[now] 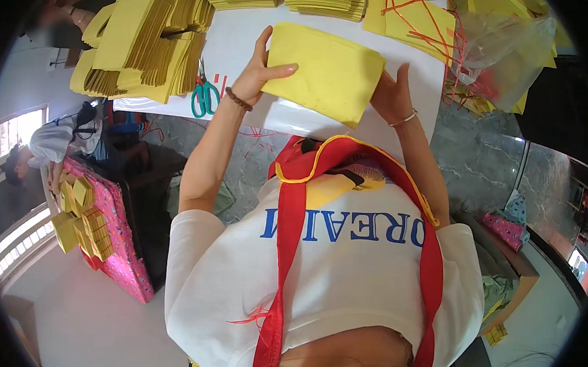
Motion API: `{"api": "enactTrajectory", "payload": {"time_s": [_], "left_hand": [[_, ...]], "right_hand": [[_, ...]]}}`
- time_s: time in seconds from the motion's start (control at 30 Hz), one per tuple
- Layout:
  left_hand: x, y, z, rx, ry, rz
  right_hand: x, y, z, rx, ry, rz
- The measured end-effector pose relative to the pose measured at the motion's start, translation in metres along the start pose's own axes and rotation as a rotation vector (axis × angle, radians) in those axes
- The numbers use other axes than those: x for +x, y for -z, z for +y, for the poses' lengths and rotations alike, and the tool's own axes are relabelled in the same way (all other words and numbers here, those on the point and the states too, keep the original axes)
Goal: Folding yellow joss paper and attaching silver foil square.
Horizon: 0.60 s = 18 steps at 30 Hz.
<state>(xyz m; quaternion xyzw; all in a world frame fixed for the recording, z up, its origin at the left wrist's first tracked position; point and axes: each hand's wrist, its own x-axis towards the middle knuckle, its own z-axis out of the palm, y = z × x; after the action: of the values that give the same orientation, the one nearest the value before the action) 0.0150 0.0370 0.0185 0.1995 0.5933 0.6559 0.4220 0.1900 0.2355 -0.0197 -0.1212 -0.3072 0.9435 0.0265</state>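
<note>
We hold one yellow paper stack (323, 72) above the bench (248, 35): left hand (260, 72) pinching its near-left edge, right hand (392, 95) gripping the far side. Finished stacks (148, 49) lie beyond the left hand; scissors (205, 96) just beside it.

A folded bag (326, 72) sits above the near edge of the surface (248, 41), between the left hand (260, 72) and the right hand (392, 95). Scissors (205, 94) lie on the surface just left of the left hand, with stacks of bags (145, 43) farther left and along the far side. A plastic bag (507, 55) lies to the right, beside loose strings (422, 24).
</note>
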Motion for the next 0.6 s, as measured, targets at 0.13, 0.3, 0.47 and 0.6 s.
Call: {"api": "enactTrajectory", "payload": {"time_s": [0.13, 0.3, 0.47, 0.6], "left_hand": [[-0.001, -0.008, -0.014, 0.042, -0.128, -0.034], [0.002, -0.01, -0.016, -0.06, -0.286, -0.18], [0.016, -0.004, -0.044, 0.253, -0.313, -0.18], [0.02, 0.007, -0.083, 0.365, -0.286, -0.183]], "right_hand": [[-0.011, 0.001, -0.005, -0.527, 0.115, 0.088], [-0.034, -0.028, -0.033, -0.928, 0.293, -0.053], [-0.024, 0.015, -0.021, -1.248, 0.33, -0.047], [-0.024, 0.045, 0.009, -1.24, 0.328, -0.098]]}}
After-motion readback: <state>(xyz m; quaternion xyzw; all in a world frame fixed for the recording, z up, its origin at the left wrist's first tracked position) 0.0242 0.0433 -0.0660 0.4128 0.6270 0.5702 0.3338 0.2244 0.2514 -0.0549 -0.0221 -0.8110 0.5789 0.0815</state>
